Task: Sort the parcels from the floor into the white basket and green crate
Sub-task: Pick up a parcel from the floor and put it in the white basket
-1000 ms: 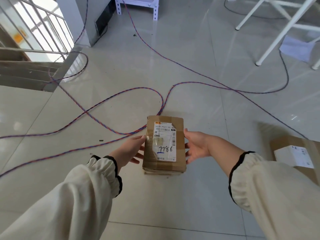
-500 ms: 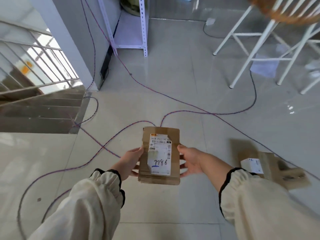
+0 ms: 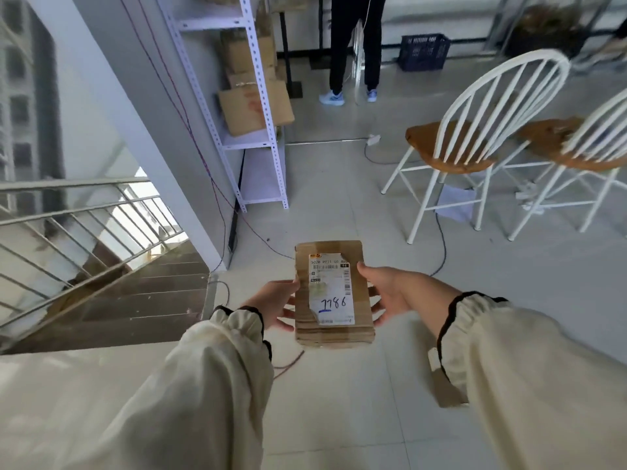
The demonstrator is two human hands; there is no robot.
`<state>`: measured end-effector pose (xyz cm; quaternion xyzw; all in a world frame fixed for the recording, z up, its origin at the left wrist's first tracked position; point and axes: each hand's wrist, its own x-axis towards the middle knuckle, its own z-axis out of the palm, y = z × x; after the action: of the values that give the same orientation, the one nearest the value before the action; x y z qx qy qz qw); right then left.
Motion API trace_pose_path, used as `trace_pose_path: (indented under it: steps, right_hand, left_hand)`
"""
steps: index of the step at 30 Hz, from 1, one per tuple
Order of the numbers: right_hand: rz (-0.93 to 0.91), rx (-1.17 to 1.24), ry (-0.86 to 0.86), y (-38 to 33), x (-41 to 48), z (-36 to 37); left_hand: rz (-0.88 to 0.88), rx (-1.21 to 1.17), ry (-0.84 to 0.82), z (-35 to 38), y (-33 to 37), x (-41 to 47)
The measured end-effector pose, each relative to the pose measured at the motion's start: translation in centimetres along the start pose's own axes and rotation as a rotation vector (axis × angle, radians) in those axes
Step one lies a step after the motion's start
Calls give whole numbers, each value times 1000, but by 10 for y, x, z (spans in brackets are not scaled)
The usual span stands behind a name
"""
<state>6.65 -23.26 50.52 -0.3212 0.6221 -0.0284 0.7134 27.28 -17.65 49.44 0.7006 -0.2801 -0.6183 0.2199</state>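
Underneath, the parcel (image 3: 334, 293) hides left hand (image 3: 274, 301) and right hand (image 3: 390, 293) fingers.

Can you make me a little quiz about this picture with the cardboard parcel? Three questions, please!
1. True or false: only one hand holds the cardboard parcel.
2. What stands ahead on the right? A) white chairs with brown seats B) a bicycle C) a fridge
3. Fill in: the white label on the parcel faces ___.

Key: 1 false, the left hand and the right hand both hold it; 2 A; 3 up.
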Motion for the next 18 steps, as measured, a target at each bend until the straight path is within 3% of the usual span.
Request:
trace_pose_path:
  steps: [8, 18]
  right_hand:
    - [-193, 102, 150, -34, -166, -30]
    - [-318, 366, 446, 60, -317, -60]
  left_hand:
    - [217, 130, -170, 10, 118, -105]
    - [428, 493, -467, 110, 165, -190]
